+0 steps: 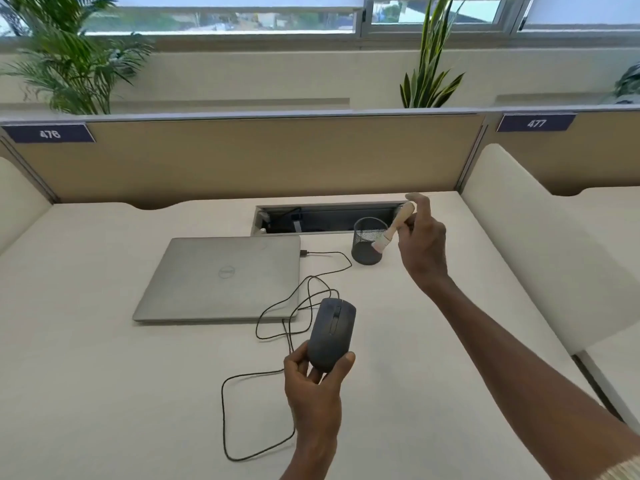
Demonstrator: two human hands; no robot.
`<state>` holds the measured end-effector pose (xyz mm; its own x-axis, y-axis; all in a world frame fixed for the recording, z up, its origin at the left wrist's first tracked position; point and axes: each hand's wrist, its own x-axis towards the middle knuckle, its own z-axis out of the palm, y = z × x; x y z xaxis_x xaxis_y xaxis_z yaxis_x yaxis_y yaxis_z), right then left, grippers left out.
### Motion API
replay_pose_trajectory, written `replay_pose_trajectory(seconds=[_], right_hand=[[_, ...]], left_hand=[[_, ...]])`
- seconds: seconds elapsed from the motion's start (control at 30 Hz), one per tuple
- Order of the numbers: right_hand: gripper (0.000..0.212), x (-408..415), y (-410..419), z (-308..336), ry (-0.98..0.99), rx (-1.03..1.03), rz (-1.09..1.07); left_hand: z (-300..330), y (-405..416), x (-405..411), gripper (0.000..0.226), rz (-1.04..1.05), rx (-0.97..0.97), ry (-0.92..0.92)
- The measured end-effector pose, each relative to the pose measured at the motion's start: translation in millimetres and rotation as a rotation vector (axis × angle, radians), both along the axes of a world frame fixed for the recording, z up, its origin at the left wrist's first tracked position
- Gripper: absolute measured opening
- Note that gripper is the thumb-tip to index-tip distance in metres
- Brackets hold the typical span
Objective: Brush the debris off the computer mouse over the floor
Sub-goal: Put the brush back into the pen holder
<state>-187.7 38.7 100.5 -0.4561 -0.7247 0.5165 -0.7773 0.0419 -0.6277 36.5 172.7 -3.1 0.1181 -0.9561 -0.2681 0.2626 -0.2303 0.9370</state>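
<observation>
A dark blue label plate (49, 134) at the left end of the tan fabric desk partition (242, 161) reads 476 in white numerals. A matching dark blue label plate (536, 123) on the neighbouring partition to the right reads 477. The closed silver laptop (221, 278) carries a round Dell logo (227, 272) on its lid.

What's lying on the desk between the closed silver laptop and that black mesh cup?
In the head view, only the thin black mouse cable crosses the bare white desk between the closed silver laptop and the black mesh cup.
</observation>
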Motion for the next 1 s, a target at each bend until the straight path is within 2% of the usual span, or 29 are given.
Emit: replay_pose_trajectory(seconds=[0.23, 0.4, 0.7, 1.0], right_hand=[[0.034, -34, -70, -12, 0.07, 0.114, -0.015], [0.028, -45, -101, -35, 0.088, 0.19, 0.08], [0.036, -52, -123, -69, -0.051, 0.353, 0.159], [0.04, -59, -132, -81, -0.067, 0.416, 0.191]], left_hand=[[-8, -15, -26, 0.077, 0.066, 0.081, 0.016], [-16, -23, -37, 0.078, 0.078, 0.111, -0.021], [-21, -28, -47, 0.081, 0.095, 0.136, -0.054], [-20, -31, -56, 0.083, 0.093, 0.156, -0.049]])
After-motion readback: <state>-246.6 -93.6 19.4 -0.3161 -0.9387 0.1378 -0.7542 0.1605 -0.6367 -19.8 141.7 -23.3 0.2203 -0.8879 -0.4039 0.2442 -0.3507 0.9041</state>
